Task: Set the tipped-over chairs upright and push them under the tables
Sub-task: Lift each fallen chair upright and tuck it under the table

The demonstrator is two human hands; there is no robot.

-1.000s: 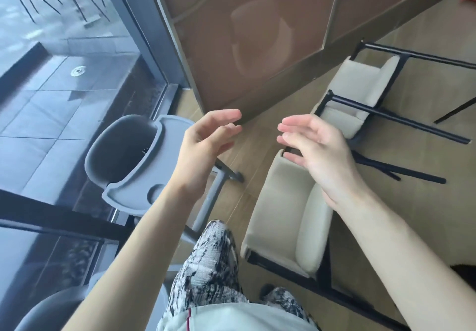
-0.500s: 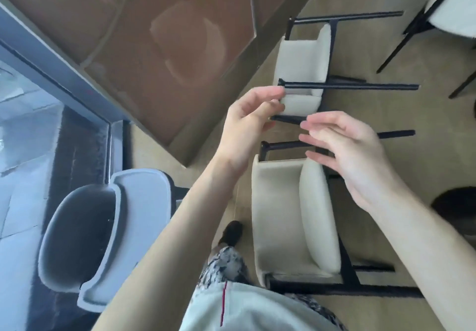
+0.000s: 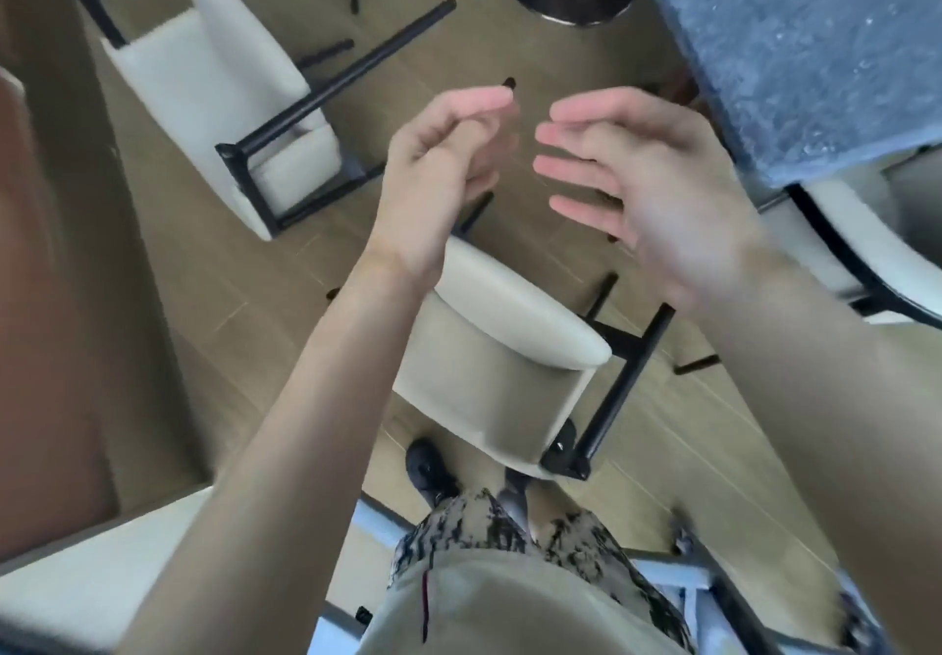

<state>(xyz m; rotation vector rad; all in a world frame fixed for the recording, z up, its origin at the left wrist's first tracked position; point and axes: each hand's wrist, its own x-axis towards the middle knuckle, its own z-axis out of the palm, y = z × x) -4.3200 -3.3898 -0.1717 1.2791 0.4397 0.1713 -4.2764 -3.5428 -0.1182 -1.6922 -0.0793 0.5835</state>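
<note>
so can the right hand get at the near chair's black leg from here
Probably yes. The right hand is open and empty, held above the near chair, whose black leg lies exposed on its right side with only bare floor around it. The person would need to reach down.

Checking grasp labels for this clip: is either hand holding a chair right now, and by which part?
Nothing is held. The left hand and right hand are open in the air above the tipped chair.

Wooden floor [image 3: 515, 53], brown wall [image 3: 46, 323]
</note>
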